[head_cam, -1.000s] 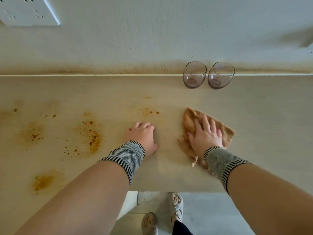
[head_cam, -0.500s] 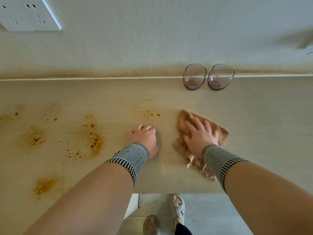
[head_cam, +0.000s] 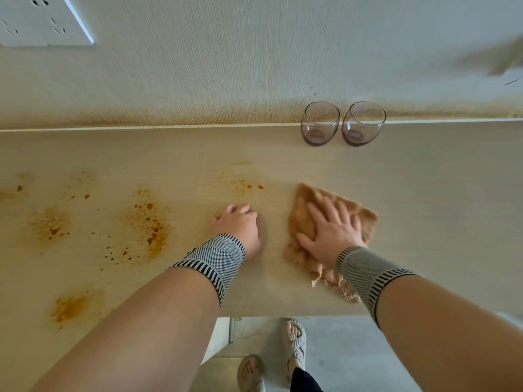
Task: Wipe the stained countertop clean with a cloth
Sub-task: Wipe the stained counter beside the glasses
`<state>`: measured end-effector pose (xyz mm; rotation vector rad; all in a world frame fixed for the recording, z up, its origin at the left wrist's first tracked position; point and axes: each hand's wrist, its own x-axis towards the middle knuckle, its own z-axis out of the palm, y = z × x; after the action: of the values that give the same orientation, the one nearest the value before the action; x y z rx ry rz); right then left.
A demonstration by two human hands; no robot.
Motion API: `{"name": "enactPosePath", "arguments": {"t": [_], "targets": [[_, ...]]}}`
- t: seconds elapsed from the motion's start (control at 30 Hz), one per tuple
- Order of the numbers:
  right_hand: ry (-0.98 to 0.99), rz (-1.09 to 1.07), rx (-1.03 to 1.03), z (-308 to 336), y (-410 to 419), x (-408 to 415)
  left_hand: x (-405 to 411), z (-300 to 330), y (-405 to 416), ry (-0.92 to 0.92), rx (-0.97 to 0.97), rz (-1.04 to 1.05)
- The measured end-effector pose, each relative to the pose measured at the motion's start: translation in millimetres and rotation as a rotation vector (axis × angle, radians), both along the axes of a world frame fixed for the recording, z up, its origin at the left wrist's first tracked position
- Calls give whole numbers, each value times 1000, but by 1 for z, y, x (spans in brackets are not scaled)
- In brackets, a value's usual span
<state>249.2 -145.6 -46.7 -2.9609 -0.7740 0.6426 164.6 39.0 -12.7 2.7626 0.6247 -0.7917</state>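
Your right hand (head_cam: 332,232) lies flat on the cloth (head_cam: 305,219), fingers spread and pressing, not curled round it; the cloth's frayed tail trails back under your wrist toward the counter's (head_cam: 438,222) near edge. Your left hand (head_cam: 239,226) rests just to its left, fingers curled under, holding nothing, so the right is the working hand. The stains (head_cam: 150,224) all lie left of the cloth, past that left hand, strung along the counter's length, the nearest specks (head_cam: 246,186) up and left of the cloth. Farther back and slightly right, two glasses (head_cam: 342,124) stand against the wall: likely best to sweep leftward.
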Motion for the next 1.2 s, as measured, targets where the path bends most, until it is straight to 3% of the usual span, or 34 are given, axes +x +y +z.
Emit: {"name": "enactPosePath", "arguments": {"t": [0.1, 0.17, 0.23, 0.33, 0.4, 0.57, 0.67, 0.87, 0.93, 1.0, 1.13, 1.2], "targets": [[17, -328, -52, 0, -7, 7, -1, 0, 0, 3, -2, -1], [25, -378, -62, 1, 9, -1, -1, -3, 1, -4, -1, 9], [16, -258, -17, 0, 30, -15, 0, -5, 2, -7, 6, 13], [13, 91, 63, -3, 45, -42, 0, -8, 1, -14, 19, 14], [23, 173, 67, 0, 36, -37, -1, -8, 0, -37, 32, 15], [-58, -299, -116, 3, -23, 0, -15, -5, -5, -87, 25, 7], [-3, -395, -98, 4, -12, -6, -26, -2, -6, -70, 22, -9], [41, 126, 86, 4, 49, -67, -39, -7, -9, -50, 28, -56], [52, 204, 91, 6, 43, -60, -41, -8, -9, -50, 16, -48], [43, 104, 58, 6, 23, -45, -43, -8, -8, -33, 7, -54], [10, -405, -44, 2, -14, -27, -43, -7, -8, -16, 5, -59], [30, -522, -72, 4, -3, -32, -42, -7, -8, -11, -5, -56]]}}
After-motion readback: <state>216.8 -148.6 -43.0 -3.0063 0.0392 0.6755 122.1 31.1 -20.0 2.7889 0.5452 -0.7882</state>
